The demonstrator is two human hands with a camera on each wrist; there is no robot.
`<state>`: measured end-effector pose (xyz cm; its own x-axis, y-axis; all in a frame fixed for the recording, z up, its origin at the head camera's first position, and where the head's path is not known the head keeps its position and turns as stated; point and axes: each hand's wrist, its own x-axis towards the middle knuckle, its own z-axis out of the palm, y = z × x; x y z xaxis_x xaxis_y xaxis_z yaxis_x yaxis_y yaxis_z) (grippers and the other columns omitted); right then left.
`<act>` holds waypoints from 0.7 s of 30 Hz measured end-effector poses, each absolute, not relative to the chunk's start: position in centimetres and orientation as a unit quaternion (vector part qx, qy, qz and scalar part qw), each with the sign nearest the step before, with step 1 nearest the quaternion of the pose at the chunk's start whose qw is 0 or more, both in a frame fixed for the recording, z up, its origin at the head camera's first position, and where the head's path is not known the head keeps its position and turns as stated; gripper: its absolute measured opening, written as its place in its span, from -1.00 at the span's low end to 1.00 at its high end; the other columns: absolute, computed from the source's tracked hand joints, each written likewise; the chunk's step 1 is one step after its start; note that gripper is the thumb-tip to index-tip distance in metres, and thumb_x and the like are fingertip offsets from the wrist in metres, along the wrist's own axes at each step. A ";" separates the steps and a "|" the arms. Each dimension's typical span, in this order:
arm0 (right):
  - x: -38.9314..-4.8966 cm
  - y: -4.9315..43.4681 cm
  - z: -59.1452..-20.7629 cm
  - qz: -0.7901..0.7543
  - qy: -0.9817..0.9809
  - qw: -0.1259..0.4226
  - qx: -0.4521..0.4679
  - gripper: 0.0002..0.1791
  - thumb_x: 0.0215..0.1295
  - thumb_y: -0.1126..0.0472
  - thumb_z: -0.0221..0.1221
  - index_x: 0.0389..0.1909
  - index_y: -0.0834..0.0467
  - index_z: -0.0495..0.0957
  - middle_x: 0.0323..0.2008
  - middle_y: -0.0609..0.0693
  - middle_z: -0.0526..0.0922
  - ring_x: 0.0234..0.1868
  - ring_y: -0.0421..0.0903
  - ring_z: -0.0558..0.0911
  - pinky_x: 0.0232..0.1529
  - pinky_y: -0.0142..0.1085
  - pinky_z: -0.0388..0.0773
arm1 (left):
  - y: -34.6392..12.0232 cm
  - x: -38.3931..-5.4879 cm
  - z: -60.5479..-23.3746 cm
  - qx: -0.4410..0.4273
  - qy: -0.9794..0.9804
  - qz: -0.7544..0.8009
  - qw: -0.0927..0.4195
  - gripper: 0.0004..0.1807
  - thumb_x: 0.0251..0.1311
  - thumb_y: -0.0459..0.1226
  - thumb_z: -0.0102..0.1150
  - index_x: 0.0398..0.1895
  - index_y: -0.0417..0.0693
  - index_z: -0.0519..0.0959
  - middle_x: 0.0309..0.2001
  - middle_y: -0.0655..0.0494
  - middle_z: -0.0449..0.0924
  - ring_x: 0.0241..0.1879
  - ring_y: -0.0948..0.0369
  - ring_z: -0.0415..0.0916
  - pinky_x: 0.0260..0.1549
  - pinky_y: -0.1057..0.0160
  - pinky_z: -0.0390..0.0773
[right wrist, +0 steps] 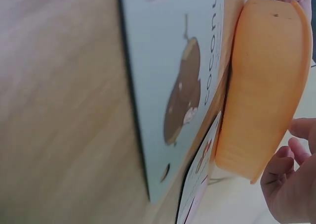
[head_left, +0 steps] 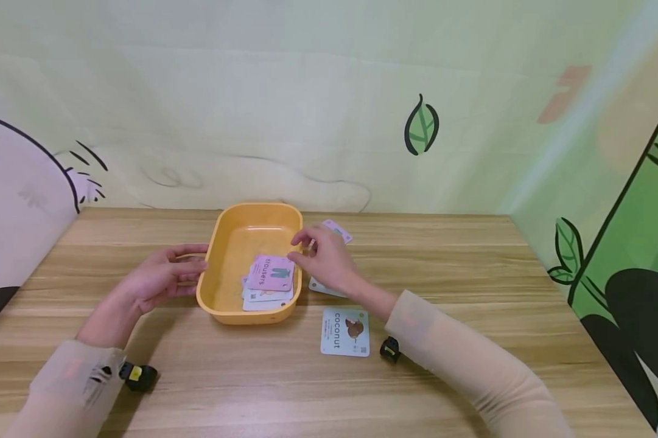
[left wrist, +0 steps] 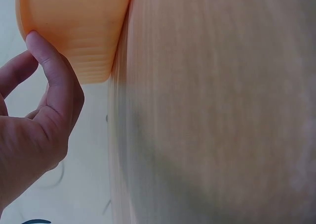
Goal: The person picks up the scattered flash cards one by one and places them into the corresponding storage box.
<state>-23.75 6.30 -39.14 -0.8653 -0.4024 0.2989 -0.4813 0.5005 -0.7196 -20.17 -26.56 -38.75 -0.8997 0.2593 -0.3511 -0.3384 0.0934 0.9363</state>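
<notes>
A yellow plastic tray (head_left: 246, 317) stands at the middle of the table. Inside it, towards the front right, a pink card reading "trousers" (head_left: 274, 272) tops a small pile of pale cards (head_left: 265, 298). My left hand (head_left: 161, 277) touches the tray's left side with its fingertips, as the left wrist view also shows. At the right rim is my right hand (head_left: 327, 258), its fingers loosely bent and no card visible between them. A pale blue "coconut" card (head_left: 344, 331) lies face up on the table, right of the tray.
Behind the right hand lies a pink card (head_left: 336, 230), partly covered. Another pale card (head_left: 325, 288) shows below that hand, close to the tray. A printed cloth wall (head_left: 329, 121) rises along the back edge of the wooden table (head_left: 444, 389).
</notes>
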 end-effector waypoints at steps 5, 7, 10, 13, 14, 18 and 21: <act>-23.7 7.1 -39.1 0.465 -0.848 0.031 0.254 -0.86 0.34 0.30 0.34 -0.14 0.22 0.64 -0.26 0.02 0.56 -0.48 -0.13 0.49 -0.51 -0.37 0.50 | -26.6 -20.1 -38.8 -0.029 0.707 0.671 0.221 -0.24 0.48 -0.26 0.19 0.56 -0.31 0.05 -0.06 0.06 0.66 -0.14 0.20 0.67 -0.09 0.14 0.70; -23.5 7.4 -39.1 0.481 -0.840 0.016 0.250 -0.89 0.36 0.31 0.32 -0.15 0.22 0.62 -0.28 0.02 0.53 -0.55 -0.15 0.48 -0.61 -0.35 0.50 | -26.6 -20.2 -38.8 -0.030 0.708 0.671 0.221 -0.24 0.49 -0.26 0.18 0.57 -0.30 0.05 -0.06 0.06 0.66 -0.14 0.20 0.67 -0.08 0.14 0.70; -23.4 8.0 -39.0 0.490 -0.835 0.000 0.251 -0.91 0.37 0.32 0.30 -0.17 0.21 0.60 -0.33 0.01 0.51 -0.61 -0.15 0.49 -0.68 -0.32 0.52 | -26.7 -20.2 -38.8 -0.031 0.708 0.670 0.222 -0.24 0.48 -0.25 0.19 0.57 -0.30 0.05 -0.05 0.06 0.65 -0.13 0.20 0.67 -0.07 0.14 0.70; -23.1 8.6 -38.8 0.479 -0.838 -0.011 0.262 -0.93 0.37 0.32 0.29 -0.21 0.22 0.60 -0.39 0.00 0.52 -0.61 -0.14 0.52 -0.65 -0.33 0.53 | -26.7 -20.2 -38.8 -0.032 0.707 0.670 0.224 -0.24 0.48 -0.25 0.19 0.57 -0.29 0.04 -0.04 0.06 0.65 -0.12 0.19 0.67 -0.07 0.14 0.70; -23.0 8.8 -38.7 0.473 -0.840 -0.018 0.265 -0.94 0.38 0.32 0.29 -0.22 0.22 0.61 -0.41 0.00 0.53 -0.61 -0.13 0.53 -0.63 -0.33 0.52 | -26.7 -20.2 -38.8 -0.032 0.707 0.670 0.223 -0.24 0.48 -0.25 0.19 0.57 -0.30 0.05 -0.04 0.06 0.65 -0.12 0.19 0.67 -0.07 0.13 0.70; -22.6 9.9 -38.4 0.433 -0.853 -0.049 0.286 -0.96 0.38 0.31 0.28 -0.29 0.20 0.64 -0.48 -0.05 0.57 -0.57 -0.14 0.54 -0.59 -0.40 0.46 | -26.5 -20.2 -38.8 -0.025 0.706 0.673 0.221 -0.25 0.48 -0.27 0.18 0.56 -0.32 0.06 -0.05 0.06 0.66 -0.13 0.19 0.67 -0.08 0.14 0.70; -22.3 10.6 -38.2 0.393 -0.863 -0.071 0.310 -0.92 0.37 0.32 0.29 -0.35 0.19 0.65 -0.51 -0.09 0.57 -0.53 -0.15 0.51 -0.53 -0.42 0.42 | -26.3 -20.1 -38.8 -0.021 0.705 0.674 0.221 -0.26 0.49 -0.28 0.17 0.56 -0.34 0.05 -0.05 0.05 0.65 -0.12 0.19 0.67 -0.08 0.13 0.70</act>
<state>-22.28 10.64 -38.23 -0.7984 -0.5896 0.1219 -0.4786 0.4987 -0.7227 -20.07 -26.34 -38.83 -0.9012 0.2689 -0.3400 -0.3276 0.0911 0.9404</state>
